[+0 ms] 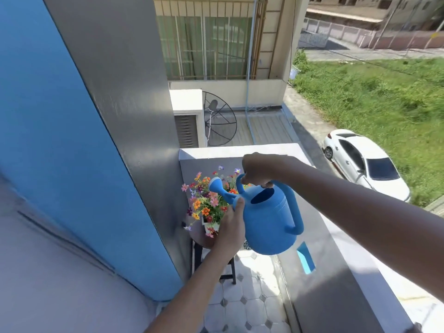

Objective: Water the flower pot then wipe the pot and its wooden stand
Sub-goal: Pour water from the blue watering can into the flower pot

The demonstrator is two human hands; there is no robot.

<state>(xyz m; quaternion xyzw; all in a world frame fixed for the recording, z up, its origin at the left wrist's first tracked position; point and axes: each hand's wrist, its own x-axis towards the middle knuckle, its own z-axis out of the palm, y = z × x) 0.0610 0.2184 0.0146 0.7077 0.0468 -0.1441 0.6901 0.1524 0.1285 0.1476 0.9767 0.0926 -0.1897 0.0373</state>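
On a tiled balcony, a right hand (255,170) curls around the top handle of a rigid, likely water-heavy blue plastic watering can (266,222) while the left hand (231,224), its fingers (239,205) flat, steadies the spout base above a small white pot of colourful flowers (207,203) on a round wooden stand (204,241).

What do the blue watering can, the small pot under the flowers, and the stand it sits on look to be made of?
Watering can: moulded plastic, probably; one uniform matte blue with soft rounded edges and a one-piece handle. Pot: white and smooth, ceramic or plastic; too little shows to tell. Stand: dark brown rounded top, likely stained wood, on dark straight legs; mostly hidden by the left hand. The right hand grips the top handle.
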